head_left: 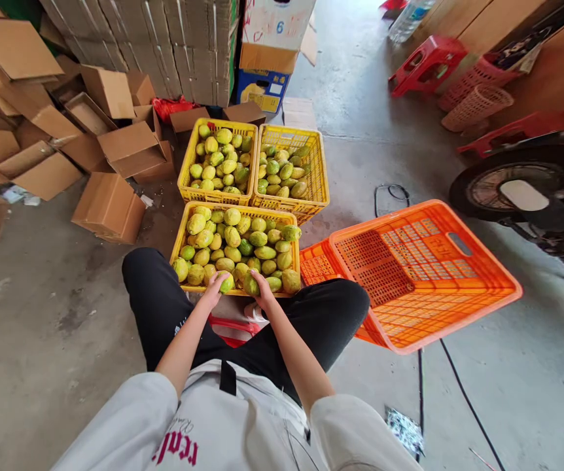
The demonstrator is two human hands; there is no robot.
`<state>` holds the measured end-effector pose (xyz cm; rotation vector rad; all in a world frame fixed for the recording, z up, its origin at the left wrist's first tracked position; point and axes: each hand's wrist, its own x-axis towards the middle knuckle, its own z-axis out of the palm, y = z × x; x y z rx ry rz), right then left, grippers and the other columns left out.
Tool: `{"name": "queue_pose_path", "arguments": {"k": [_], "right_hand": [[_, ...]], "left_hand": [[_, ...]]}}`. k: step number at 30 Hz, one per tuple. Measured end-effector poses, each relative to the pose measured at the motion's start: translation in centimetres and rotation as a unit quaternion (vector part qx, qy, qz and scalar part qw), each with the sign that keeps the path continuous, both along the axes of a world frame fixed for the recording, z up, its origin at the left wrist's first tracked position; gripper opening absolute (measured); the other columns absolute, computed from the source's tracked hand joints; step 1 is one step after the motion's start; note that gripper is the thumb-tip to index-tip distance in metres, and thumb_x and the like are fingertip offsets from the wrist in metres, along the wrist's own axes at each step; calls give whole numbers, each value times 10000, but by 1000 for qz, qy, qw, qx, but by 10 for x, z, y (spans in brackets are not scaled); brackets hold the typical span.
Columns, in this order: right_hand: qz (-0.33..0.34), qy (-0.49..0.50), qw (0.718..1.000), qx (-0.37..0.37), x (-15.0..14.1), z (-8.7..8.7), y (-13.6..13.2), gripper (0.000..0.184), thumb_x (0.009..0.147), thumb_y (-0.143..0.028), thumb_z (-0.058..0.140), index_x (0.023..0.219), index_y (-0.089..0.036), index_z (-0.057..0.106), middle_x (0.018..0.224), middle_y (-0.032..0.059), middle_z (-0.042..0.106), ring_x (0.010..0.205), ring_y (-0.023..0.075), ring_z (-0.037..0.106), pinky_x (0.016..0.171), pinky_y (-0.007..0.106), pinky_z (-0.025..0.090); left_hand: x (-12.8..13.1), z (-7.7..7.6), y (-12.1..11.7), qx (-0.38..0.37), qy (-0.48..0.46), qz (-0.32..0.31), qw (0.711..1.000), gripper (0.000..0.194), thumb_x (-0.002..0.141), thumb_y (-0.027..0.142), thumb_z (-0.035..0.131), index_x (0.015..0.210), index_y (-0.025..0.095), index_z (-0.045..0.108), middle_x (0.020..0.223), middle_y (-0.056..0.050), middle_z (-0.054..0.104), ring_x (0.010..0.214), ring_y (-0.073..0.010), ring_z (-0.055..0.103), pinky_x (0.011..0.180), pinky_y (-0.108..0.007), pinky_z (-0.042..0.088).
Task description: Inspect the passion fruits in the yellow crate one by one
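I sit with my knees apart in front of a yellow crate (184, 230) full of green-yellow fruit. My left hand (214, 288) is closed around one fruit (226, 282) at the crate's near edge. Beside it, my right hand (263, 288) grips another fruit (250, 284) at the same edge. Both hands rest on the pile, close together. Two more yellow crates (187, 156) (322, 171) of the same fruit stand side by side just behind the near one.
An orange crate (439, 314) leans tilted on the floor to my right. Loose cardboard boxes (110, 206) lie scattered at left, with stacked cartons (184, 46) behind. A motorbike wheel (517, 190), red stools (426, 62) and baskets stand at right. A black cable (463, 392) runs across the concrete floor.
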<state>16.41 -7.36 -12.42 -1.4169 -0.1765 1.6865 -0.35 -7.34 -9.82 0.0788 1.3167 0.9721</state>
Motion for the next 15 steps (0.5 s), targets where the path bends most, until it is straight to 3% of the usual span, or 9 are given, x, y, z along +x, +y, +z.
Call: {"name": "queue_pose_path", "arguments": {"k": [2, 7, 15], "right_hand": [[-3, -3, 1000, -4, -1, 0, 0, 327, 705, -426, 824, 938, -238, 692, 852, 15, 755, 818, 214, 718, 664, 307, 586], [2, 36, 999, -27, 0, 0, 2, 339, 761, -497, 735, 945, -215, 697, 817, 45, 760, 813, 259, 753, 691, 357, 617], [-21, 64, 997, -38, 1, -1, 5, 389, 783, -621, 612, 895, -250, 643, 855, 79, 768, 994, 315, 768, 805, 435, 646]], "left_hand": [[0, 0, 1, -21, -4, 5, 1000, 164, 827, 278, 765, 859, 185, 634, 722, -11, 691, 659, -129, 675, 563, -182, 532], [-1, 4, 3, -54, -44, -2, 998, 248, 910, 423, 647, 911, 174, 642, 801, -89, 726, 817, -214, 753, 667, -268, 623], [-2, 8, 2, -52, -33, -20, 998, 302, 865, 475, 713, 940, 190, 648, 801, -73, 729, 838, -228, 772, 655, -268, 637]]}}
